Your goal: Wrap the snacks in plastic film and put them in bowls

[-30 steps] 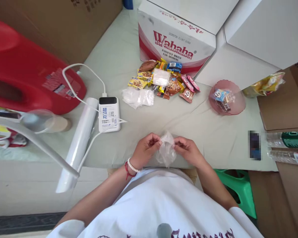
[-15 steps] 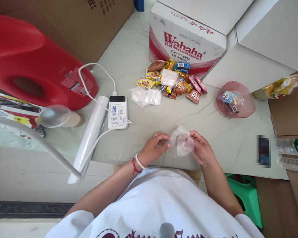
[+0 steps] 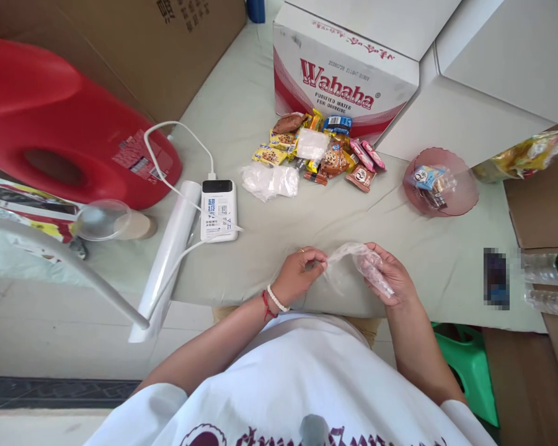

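Note:
A thin clear plastic bag (image 3: 348,263) is stretched between both my hands just above the near edge of the table (image 3: 270,260). My left hand (image 3: 301,272) pinches one edge of the bag with thumb and fingers. My right hand (image 3: 385,275) has its fingers spread inside or under the other side of the bag, which drapes over them. A white bead bracelet and a red string sit on my left wrist.
A pile of wrapped snacks (image 3: 323,152) and a crumpled clear bag (image 3: 270,181) lie mid-table before a Wahaha carton (image 3: 344,80). A pink bowl (image 3: 439,183) with snacks stands at right. A power bank (image 3: 218,209), white roll (image 3: 167,257) and red jug (image 3: 69,130) are at left.
The bag, bunched between my two hands, has been pulled wider. My right hand moved right and its fingers went into the bag; my left hand keeps its pinch.

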`<state>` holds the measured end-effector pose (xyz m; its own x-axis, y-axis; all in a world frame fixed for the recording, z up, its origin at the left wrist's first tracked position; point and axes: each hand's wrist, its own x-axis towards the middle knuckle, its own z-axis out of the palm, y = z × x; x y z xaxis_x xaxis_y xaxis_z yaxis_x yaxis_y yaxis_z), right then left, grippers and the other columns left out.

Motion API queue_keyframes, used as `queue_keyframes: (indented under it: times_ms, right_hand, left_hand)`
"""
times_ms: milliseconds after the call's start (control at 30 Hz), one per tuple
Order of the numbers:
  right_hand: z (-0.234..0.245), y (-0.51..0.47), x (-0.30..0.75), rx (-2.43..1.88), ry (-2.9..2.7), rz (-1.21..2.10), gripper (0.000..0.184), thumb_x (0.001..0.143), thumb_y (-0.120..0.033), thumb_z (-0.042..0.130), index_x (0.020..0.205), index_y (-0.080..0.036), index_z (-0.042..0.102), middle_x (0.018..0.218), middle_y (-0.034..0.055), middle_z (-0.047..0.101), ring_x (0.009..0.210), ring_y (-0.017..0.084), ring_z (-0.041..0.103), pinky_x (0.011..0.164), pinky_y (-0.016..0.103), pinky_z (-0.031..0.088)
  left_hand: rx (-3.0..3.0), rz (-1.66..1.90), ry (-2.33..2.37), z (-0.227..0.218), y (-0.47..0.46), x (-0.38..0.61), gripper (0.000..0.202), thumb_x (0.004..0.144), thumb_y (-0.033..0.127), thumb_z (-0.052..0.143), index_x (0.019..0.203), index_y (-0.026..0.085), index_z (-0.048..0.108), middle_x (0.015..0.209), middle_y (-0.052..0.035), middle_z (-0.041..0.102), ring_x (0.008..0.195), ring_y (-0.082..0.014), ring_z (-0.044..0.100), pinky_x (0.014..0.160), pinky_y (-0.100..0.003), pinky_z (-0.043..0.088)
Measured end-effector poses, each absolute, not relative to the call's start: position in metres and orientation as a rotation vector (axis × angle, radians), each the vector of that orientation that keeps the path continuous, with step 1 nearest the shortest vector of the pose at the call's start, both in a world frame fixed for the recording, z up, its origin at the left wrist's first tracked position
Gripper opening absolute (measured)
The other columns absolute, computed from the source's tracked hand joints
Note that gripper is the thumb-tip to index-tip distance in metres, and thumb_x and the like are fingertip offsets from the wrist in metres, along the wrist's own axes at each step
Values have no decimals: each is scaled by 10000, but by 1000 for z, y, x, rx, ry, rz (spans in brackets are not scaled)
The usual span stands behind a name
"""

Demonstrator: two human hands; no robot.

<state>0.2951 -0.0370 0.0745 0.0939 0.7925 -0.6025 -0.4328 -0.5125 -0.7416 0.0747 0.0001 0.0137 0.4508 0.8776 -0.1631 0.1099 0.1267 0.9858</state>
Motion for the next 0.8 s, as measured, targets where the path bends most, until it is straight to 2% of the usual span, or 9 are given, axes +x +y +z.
queue_keyframes:
  times_ms: [167,233,300,333,400,500,567,700,800]
  right_hand:
    - [83,-6,336,-1656,-843,1336,370,683,-477,863,875,-213,689,720,-13,569,589,109,491,516,227,400]
    - [88,7,342,-1815,-1103,930,352,728,-496,808,896,-207,696,838,20,607,697,139,540,607,262,460]
    - [93,12,335,-1870,-1243,455,322,815,-510,725,920,-207,692,948,46,631,787,160,567,692,294,489]
    - [94,10,327,-1857,-1275,349,312,866,-518,673,931,-212,685,954,46,637,788,162,570,701,298,490]
    - [92,0,303,-1808,-1374,538,321,928,-535,605,943,-222,677,893,34,652,745,160,570,669,289,477]
    - [73,-18,267,-1677,-1456,1215,328,862,-547,703,943,-230,683,812,13,661,710,157,572,638,276,460]
    - [57,-26,254,-1581,-1335,1447,317,819,-519,755,916,-227,679,777,-2,639,701,148,553,646,272,446]
    - [38,-33,259,-1545,-1072,1433,257,828,-463,762,847,-223,670,737,-21,588,659,124,480,628,261,392]
    - [37,-43,272,-1612,-966,1346,244,827,-450,771,844,-227,671,722,-23,577,633,121,449,607,260,373]
  left_hand:
    - [1168,659,974,17,4,64,290,881,457,652,915,176,718,789,-18,675,721,-151,579,696,-282,455]
    - [1180,713,1042,18,3,63,292,898,458,630,910,178,712,752,-3,641,682,-137,533,655,-269,422]
    - [1258,812,1137,17,0,66,257,910,416,611,901,182,719,779,-10,645,716,-141,539,684,-272,425]
    - [1301,856,1181,16,-1,68,242,913,395,604,896,185,723,795,-15,652,739,-146,549,703,-275,431]
    - [1340,904,1230,14,-2,73,229,913,382,605,890,188,724,807,-20,657,750,-148,561,716,-277,438]
    - [1218,888,1201,12,-1,77,260,893,435,647,913,184,709,778,-7,646,682,-132,546,659,-266,437]
    - [1092,851,1147,12,2,76,323,852,482,704,965,179,706,749,9,626,629,-118,516,607,-256,421]
    - [948,729,1034,13,9,67,459,718,488,834,1032,173,723,698,35,584,587,-101,469,574,-249,388]
    - [977,665,1066,11,12,60,380,705,470,830,914,166,740,677,28,581,605,-107,470,584,-253,376]
